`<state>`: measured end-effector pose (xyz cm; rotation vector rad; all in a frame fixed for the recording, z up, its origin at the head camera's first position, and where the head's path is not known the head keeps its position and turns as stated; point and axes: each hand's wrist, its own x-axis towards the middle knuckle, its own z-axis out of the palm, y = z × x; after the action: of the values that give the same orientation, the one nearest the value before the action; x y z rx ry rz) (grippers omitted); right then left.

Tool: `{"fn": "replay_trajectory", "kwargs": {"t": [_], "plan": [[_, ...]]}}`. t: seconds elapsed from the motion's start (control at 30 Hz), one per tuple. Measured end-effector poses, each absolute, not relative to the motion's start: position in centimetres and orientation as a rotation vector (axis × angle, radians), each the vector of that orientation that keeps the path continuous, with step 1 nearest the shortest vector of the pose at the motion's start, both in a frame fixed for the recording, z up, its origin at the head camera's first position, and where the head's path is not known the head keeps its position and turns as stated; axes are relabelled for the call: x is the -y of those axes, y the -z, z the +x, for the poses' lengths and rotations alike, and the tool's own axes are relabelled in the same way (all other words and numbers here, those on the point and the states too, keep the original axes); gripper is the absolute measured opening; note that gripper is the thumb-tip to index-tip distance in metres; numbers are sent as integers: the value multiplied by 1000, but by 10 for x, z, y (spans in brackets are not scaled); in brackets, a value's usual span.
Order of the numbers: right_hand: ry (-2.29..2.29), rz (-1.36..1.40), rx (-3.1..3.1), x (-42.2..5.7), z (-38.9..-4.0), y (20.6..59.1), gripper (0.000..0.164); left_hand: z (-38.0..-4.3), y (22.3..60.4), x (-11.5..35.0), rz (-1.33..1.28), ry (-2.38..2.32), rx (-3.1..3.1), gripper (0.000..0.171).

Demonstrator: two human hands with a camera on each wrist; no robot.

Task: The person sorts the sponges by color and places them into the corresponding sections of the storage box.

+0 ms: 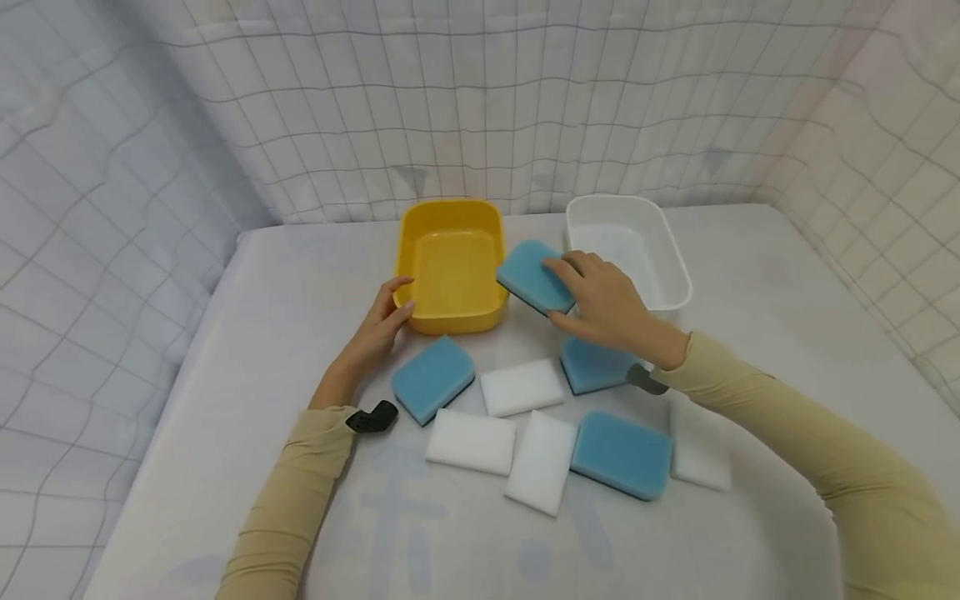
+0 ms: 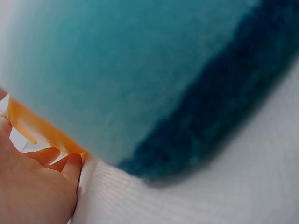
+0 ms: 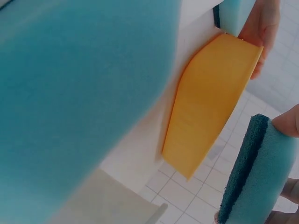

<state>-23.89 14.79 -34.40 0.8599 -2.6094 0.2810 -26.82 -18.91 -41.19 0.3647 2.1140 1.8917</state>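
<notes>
My right hand (image 1: 600, 300) grips a blue sponge (image 1: 531, 273) with a dark scouring layer beneath, raised beside the right wall of the yellow bin (image 1: 450, 271). In the right wrist view the held sponge (image 3: 261, 172) shows between thumb and fingers. At the bin's front left corner, my left hand (image 1: 378, 325) holds the rim, thumb outside and fingers over the edge. No sponge shows inside the yellow bin. Another blue sponge (image 1: 433, 379) lies by the left wrist and fills much of the left wrist view. Further blue sponges (image 1: 621, 454) (image 1: 596, 365) lie below the right hand.
A white bin (image 1: 626, 250) stands at the back right, partly behind the right hand. White sponge blocks (image 1: 522, 387) (image 1: 471, 442) (image 1: 542, 462) lie in the middle of the table, and another white block (image 1: 700, 442) sits under the right forearm. Gridded curtains surround the table.
</notes>
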Motion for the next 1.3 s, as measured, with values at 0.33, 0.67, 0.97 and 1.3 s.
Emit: {"fn": "replay_trajectory", "kwargs": {"t": [0.33, 0.67, 0.97, 1.3], "plan": [[-285, 901, 2669, -114, -263, 339, 60, -270, 414, 188, 368, -1876, -2144, 45], [-261, 918, 2724, -81, -283, 344, 59, -274, 421, 191, 405, -1874, -2158, 48], [-313, 927, 2781, -62, -300, 352, 58, -273, 423, 196, 425, -1846, -2181, 48], [-323, 933, 2850, -53, -309, 355, 57, -273, 424, 194, 428, -1862, -2161, 48]]}}
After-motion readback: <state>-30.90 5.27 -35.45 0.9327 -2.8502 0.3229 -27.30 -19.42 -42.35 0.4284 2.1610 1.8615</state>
